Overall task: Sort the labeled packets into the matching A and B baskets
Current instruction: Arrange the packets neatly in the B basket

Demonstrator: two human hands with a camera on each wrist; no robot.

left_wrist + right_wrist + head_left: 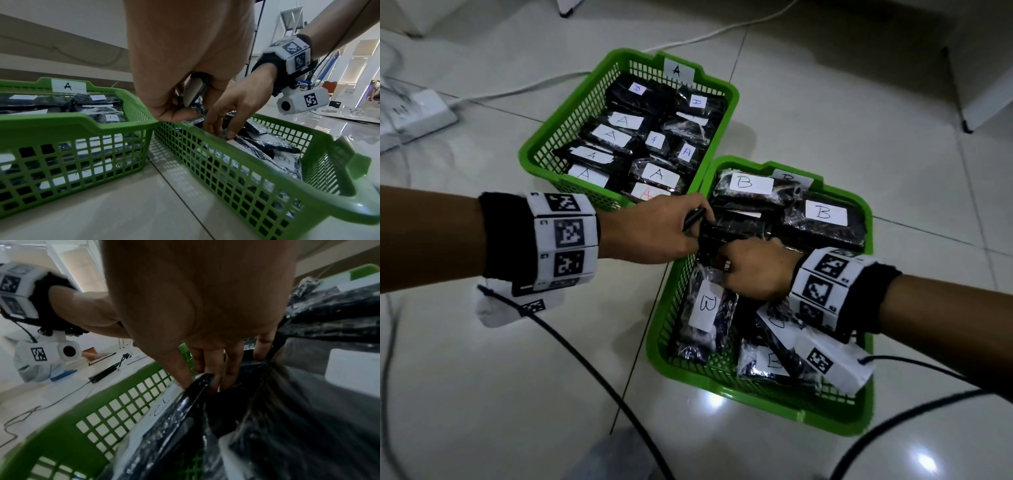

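1. Right now my left hand [654, 228] sits over the seam between the two baskets, fingers curled round a thin dark packet [693, 219] pinched against the thumb; in the left wrist view the same packet [193, 91] shows a pale face and stands nearly on edge.
2. My right hand [755, 270] is down inside the B basket [756, 394], fingers [232, 363] straight and pointing downward among the black packets, touching them (whether any is actually gripped I cannot tell, since the fingertips are buried).
3. Just beside that hand lies a packet with a white B label [705, 305], near the basket's left wall; the right wrist view shows a glossy black packet edge [197, 386] against my fingertips.
4. Farther out in the B basket, two more B-labelled packets [825, 214] lie flat at the far end, and others are heaped at the near end.
5. The A basket [544, 154] stands touching the B basket's far-left corner, filled with black packets bearing A labels [625, 120], with a white A tag [677, 71] on its far rim.
6. Both baskets rest on a pale tiled floor [825, 102]; black cables [585, 359] trail from my wrist bands, and a white power strip [417, 113] lies at far left.
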